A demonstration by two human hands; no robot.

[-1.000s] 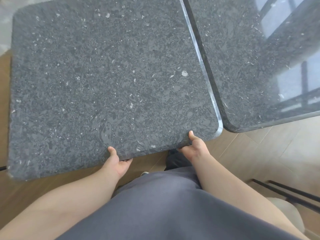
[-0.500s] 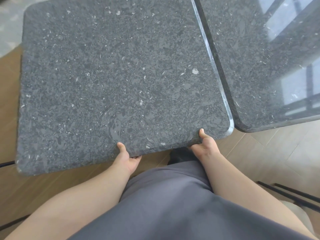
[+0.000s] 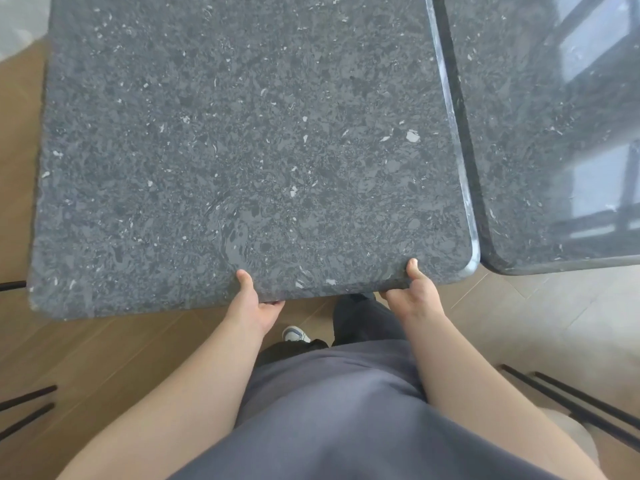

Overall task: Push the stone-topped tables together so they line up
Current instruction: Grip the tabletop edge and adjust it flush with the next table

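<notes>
At the near edge, the left table [image 3: 242,150] is gripped by both hands [image 3: 254,306] [image 3: 415,296], thumbs on top; even sideways pressure toward the right table [image 3: 554,133] is advised until the near edges align.

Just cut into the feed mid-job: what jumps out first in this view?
A big dark speckled stone table fills the frame, with the left hand and right hand gripping its near edge, thumbs on top. To its right a second stone table, glossy with window reflections, sits alongside, a dark seam between their edges.

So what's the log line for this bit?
left hand: gripping near table edge | right hand: same | second table: alongside, thin gap
</notes>
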